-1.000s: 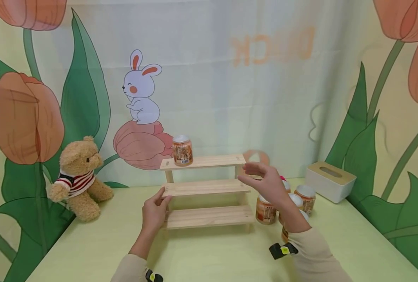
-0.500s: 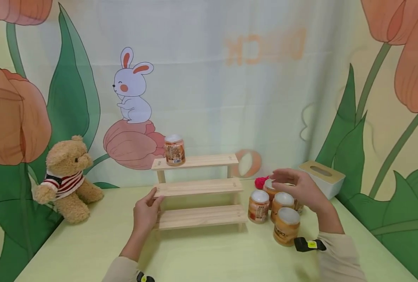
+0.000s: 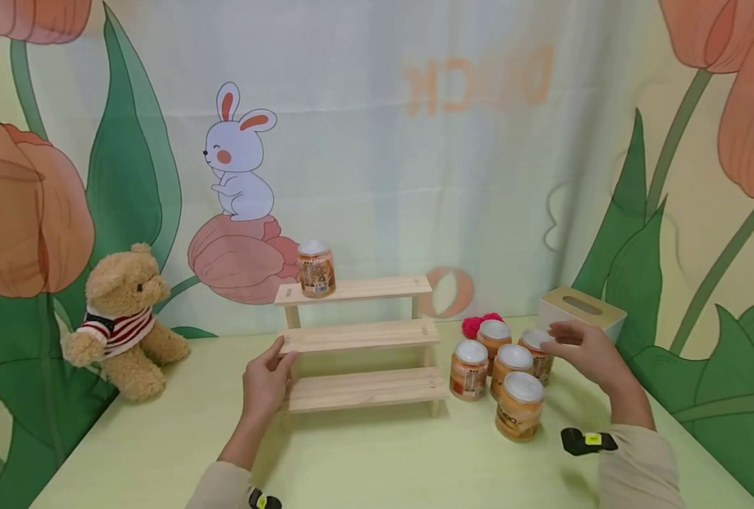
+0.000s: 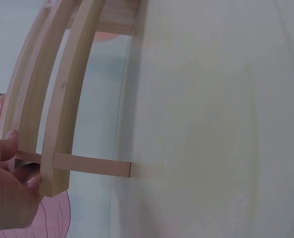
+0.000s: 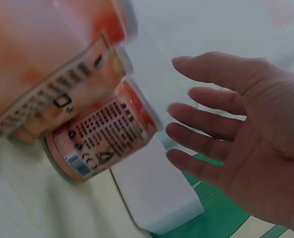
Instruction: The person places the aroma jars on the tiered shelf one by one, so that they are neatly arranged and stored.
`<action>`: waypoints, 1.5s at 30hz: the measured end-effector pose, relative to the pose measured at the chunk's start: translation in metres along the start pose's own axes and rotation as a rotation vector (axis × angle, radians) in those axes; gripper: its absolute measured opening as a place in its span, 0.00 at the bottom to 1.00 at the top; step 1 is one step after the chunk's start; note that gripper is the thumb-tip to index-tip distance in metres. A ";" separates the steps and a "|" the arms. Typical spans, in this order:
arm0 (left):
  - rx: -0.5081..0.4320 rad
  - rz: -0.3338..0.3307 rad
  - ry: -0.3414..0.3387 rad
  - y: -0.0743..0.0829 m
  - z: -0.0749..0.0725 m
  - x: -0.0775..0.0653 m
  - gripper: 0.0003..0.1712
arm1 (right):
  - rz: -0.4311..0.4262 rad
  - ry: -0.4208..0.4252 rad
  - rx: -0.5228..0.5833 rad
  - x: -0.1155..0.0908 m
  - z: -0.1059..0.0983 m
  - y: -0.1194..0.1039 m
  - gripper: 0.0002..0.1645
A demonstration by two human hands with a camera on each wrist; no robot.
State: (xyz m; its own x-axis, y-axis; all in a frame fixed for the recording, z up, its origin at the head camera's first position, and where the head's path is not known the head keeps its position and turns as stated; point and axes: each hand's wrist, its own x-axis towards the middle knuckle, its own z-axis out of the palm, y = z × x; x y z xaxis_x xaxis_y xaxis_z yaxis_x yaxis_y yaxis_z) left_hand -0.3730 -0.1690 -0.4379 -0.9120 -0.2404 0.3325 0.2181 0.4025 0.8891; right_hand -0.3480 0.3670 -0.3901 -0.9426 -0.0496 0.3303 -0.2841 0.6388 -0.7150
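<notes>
A three-step wooden shelf stands on the table. My left hand grips the left end of its middle step, thumb in front; in the left wrist view the fingers curl behind the wood. One orange can with a silver lid stands on the top step, toward its left end. Several similar cans stand grouped right of the shelf. My right hand is over the rear right can, empty, fingertips near its lid. In the right wrist view its fingers are spread apart beside the can.
Behind the cans lies a pink-red bundle. A white tissue box with a wood-coloured lid stands at the back right, close behind my right hand. At the left sits a teddy bear in a striped shirt. A printed curtain hangs behind.
My right hand has moved right and down, from the shelf's right end to the rear right can. The left hand keeps its hold on the shelf. The head view has shifted slightly.
</notes>
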 end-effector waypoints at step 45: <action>0.003 -0.020 0.019 0.001 0.003 0.002 0.29 | 0.168 0.065 0.335 0.013 0.045 0.064 0.41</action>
State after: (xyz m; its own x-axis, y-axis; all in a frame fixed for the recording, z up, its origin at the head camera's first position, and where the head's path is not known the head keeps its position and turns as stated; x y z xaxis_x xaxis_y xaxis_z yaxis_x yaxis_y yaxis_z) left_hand -0.3762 -0.1667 -0.4375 -0.9095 -0.2648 0.3204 0.1987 0.4001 0.8947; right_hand -0.3865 0.3728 -0.4586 -0.9709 0.0898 0.2220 -0.1784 0.3471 -0.9207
